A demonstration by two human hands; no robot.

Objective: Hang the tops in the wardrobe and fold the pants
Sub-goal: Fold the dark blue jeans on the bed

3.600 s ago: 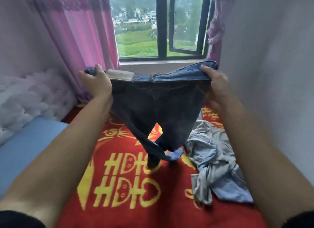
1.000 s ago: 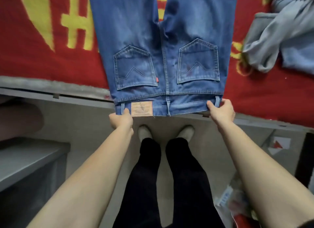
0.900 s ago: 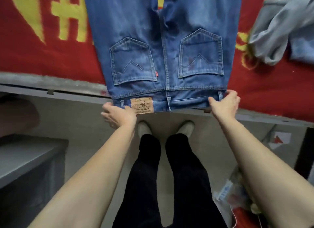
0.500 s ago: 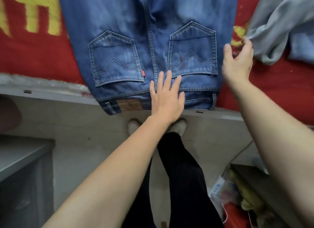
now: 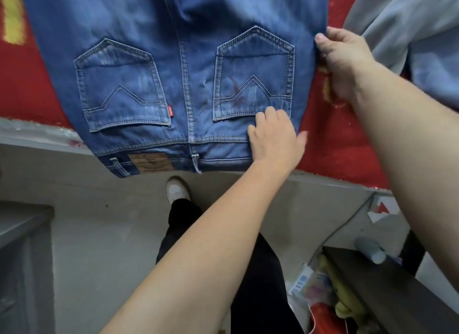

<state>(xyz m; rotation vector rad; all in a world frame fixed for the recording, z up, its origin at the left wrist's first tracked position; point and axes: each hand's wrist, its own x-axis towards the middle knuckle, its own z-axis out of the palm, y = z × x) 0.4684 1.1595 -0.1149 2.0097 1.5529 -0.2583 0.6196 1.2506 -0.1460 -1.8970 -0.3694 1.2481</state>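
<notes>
The jeans (image 5: 188,60) lie seat side up on the bed, spread flat and filling the upper middle of the view, with both back pockets showing and the waistband hanging just over the bed's near edge (image 5: 37,132); under them is the red bed cover (image 5: 335,139) with a yellow pattern, bare on the left and right of the denim; a pale grey-blue garment (image 5: 422,47) lies rumpled on the cover at the upper right, just beside the jeans; below the bed edge is the grey floor (image 5: 99,234), where the person stands in dark trousers (image 5: 253,284); a dark table (image 5: 372,284) sits at the lower right with blurred clutter beside it; the right hand (image 5: 345,60) is at the right side seam of the jeans, level with the right pocket, its thumb on top of the edge and its fingers curled under, pinching the denim; the left hand (image 5: 273,142) reaches across to the same side and rests on the jeans just below the right pocket, near the waistband, thumb out towards the red cover, fingers (image 5: 270,115) bent with their tips hidden, so I cannot tell whether they grip the cloth or only press on it; a white shoe (image 5: 176,190) shows on the floor below the waistband; a brown leather patch (image 5: 150,162) sits on the waistband left of centre; a small red tab (image 5: 170,110) marks the left pocket's edge.
</notes>
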